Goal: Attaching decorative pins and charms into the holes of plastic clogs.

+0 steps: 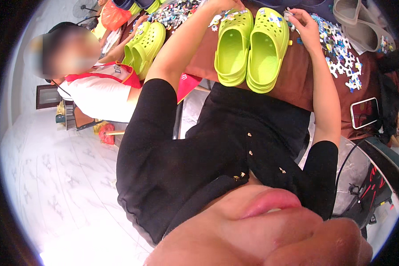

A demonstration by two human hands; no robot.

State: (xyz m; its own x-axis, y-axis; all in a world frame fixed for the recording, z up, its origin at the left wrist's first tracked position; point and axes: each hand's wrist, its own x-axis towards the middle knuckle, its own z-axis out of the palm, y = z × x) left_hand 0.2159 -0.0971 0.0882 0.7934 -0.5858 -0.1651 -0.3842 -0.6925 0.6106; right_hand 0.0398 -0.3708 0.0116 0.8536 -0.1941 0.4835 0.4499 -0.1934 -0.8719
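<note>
A pair of lime-green clogs lies side by side on a brown-covered table (299,84), toes pointing away from me. Small charms sit on the toe of the left clog (230,55) and a white one (275,20) is on the right clog (267,55). My left hand (226,5) is over the left clog's toe at the upper edge; its fingers are partly cut off, so its hold is unclear. Beside the right clog's toe, my right hand (305,27) pinches a small whitish shoe charm (289,15) between thumb and fingers.
Loose charms (341,53) spread to the right, near translucent grey clogs (363,33) and a phone (365,113). At left, a person (104,97) in white and red sits by another green pair (148,46). More charms (175,17) and an orange-red bag (115,17) lie beyond.
</note>
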